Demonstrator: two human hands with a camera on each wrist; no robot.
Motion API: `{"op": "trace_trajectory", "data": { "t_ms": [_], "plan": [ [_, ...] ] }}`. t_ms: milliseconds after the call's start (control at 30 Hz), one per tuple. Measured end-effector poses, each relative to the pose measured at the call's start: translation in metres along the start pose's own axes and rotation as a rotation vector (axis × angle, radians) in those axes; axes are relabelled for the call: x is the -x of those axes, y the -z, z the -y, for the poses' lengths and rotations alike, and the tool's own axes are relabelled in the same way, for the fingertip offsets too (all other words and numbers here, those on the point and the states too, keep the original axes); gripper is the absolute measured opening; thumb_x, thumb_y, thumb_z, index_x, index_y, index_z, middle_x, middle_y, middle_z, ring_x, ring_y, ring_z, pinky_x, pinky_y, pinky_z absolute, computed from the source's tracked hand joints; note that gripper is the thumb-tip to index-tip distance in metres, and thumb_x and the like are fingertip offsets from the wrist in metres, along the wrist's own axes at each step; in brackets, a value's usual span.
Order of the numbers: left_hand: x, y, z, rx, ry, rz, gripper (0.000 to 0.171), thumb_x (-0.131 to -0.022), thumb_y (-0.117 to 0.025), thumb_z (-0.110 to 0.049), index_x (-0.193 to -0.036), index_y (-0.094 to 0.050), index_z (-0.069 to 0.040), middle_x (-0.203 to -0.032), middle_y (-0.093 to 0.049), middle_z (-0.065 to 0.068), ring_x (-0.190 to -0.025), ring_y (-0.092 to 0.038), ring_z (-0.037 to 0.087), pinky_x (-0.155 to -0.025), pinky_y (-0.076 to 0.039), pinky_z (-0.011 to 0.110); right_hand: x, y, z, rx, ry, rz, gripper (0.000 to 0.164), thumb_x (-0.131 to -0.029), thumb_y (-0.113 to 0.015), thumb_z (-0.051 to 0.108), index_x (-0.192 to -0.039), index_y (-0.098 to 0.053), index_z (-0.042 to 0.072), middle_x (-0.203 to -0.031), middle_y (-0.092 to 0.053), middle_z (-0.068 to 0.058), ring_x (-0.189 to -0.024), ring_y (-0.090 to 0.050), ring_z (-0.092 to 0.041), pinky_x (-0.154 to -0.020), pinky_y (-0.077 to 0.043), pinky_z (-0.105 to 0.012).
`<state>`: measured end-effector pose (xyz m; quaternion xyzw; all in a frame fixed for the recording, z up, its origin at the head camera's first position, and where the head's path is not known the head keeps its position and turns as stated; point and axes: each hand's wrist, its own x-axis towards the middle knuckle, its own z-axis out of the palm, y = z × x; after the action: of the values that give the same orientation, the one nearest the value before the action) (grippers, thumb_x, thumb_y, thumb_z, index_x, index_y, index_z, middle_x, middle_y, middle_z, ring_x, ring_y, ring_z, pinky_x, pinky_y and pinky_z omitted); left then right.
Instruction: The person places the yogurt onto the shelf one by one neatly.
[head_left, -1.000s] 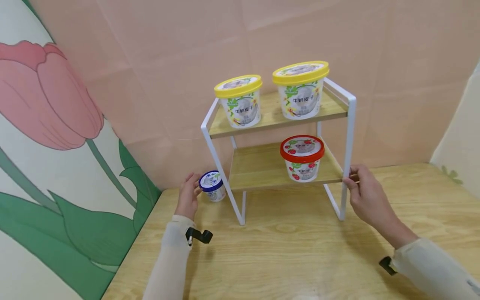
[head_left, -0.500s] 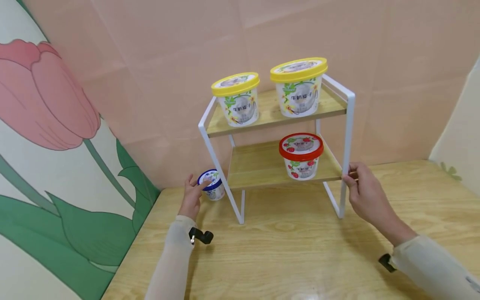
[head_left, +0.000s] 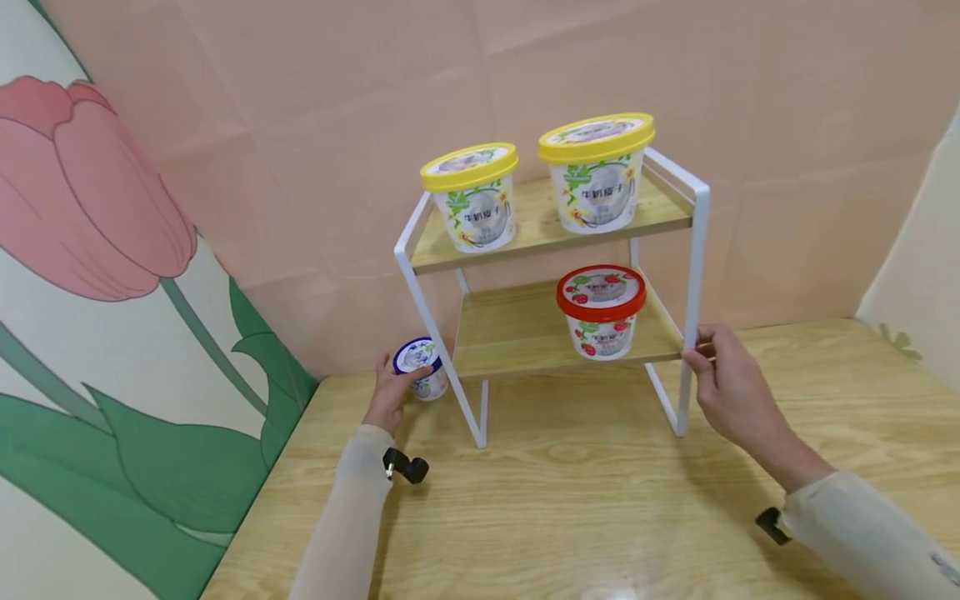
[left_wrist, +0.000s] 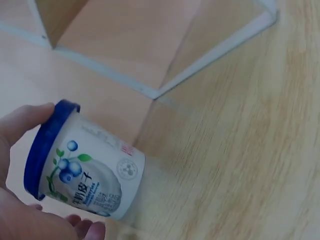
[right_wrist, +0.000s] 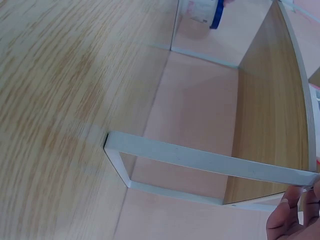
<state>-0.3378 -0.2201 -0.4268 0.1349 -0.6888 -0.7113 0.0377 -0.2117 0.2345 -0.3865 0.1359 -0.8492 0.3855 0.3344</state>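
A small tub with a dark blue lid and blueberry print (head_left: 432,387) stands on the table beside the rack's left legs. My left hand (head_left: 388,397) is around this tub from the left; in the left wrist view the thumb lies on the lid's edge and the other fingers are partly hidden below the tub. On the other side, my right hand (head_left: 735,387) pinches the right front post of a two-tier rack (head_left: 510,329) with white frame and wooden shelves, at the lower shelf's height. The right wrist view shows those fingers (right_wrist: 290,212) at the white frame.
Two yellow-lidded tubs, a left one (head_left: 480,208) and a right one (head_left: 600,187), stand on the upper shelf. A red-lidded tub (head_left: 602,325) sits on the lower shelf. Behind the wooden table (head_left: 562,517) rises a pink backdrop; a tulip-printed panel (head_left: 97,217) borders the left.
My left hand has moved slightly right onto the blue-lidded tub, its thumb coming across the lid's near side. My right hand has kept its hold on the rack post.
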Motion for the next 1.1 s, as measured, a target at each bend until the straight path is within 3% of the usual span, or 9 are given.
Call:
{"op": "trace_trajectory", "data": {
  "t_ms": [167,433,833,1100],
  "plan": [
    [-0.004,0.001,0.004,0.03,0.026,0.021,0.109,-0.081,-0.077,0.0,-0.16,-0.004,-0.019,-0.163,-0.021,0.018,-0.149,-0.026,0.037,-0.124,-0.026,0.051,0.001,0.0,-0.001,0.002,0.007,0.005,0.013,-0.098,-0.056,-0.002,-0.108,-0.051,-0.007,-0.1,-0.06,-0.023,-0.092,-0.036,0.025,-0.069,-0.037,0.001],
    [-0.005,0.002,0.006,-0.009,0.03,0.01,0.097,-0.078,-0.082,-0.005,-0.155,-0.025,-0.013,-0.156,-0.039,0.014,-0.142,-0.039,0.032,-0.118,-0.036,0.048,0.001,0.001,0.0,0.021,0.01,0.023,0.014,-0.101,-0.053,0.005,-0.11,-0.05,-0.005,-0.101,-0.059,-0.02,-0.093,-0.038,0.02,-0.064,-0.038,-0.003],
    [-0.012,0.007,0.013,-0.143,-0.059,0.01,0.103,-0.075,-0.088,-0.021,-0.157,-0.025,-0.022,-0.161,-0.031,0.013,-0.149,-0.027,0.035,-0.126,-0.019,0.052,0.001,0.002,0.0,0.014,0.008,0.022,0.014,-0.101,-0.052,0.004,-0.11,-0.05,-0.006,-0.1,-0.059,-0.021,-0.093,-0.036,0.023,-0.064,-0.039,-0.003],
    [-0.019,0.01,0.016,-0.172,-0.101,0.024,0.1,-0.075,-0.088,-0.02,-0.155,-0.028,-0.022,-0.159,-0.034,0.012,-0.149,-0.028,0.033,-0.126,-0.02,0.05,0.001,0.001,-0.001,0.015,0.01,0.007,0.014,-0.099,-0.055,0.001,-0.11,-0.051,-0.006,-0.1,-0.06,-0.022,-0.092,-0.036,0.023,-0.064,-0.037,-0.003]
  ]
}}
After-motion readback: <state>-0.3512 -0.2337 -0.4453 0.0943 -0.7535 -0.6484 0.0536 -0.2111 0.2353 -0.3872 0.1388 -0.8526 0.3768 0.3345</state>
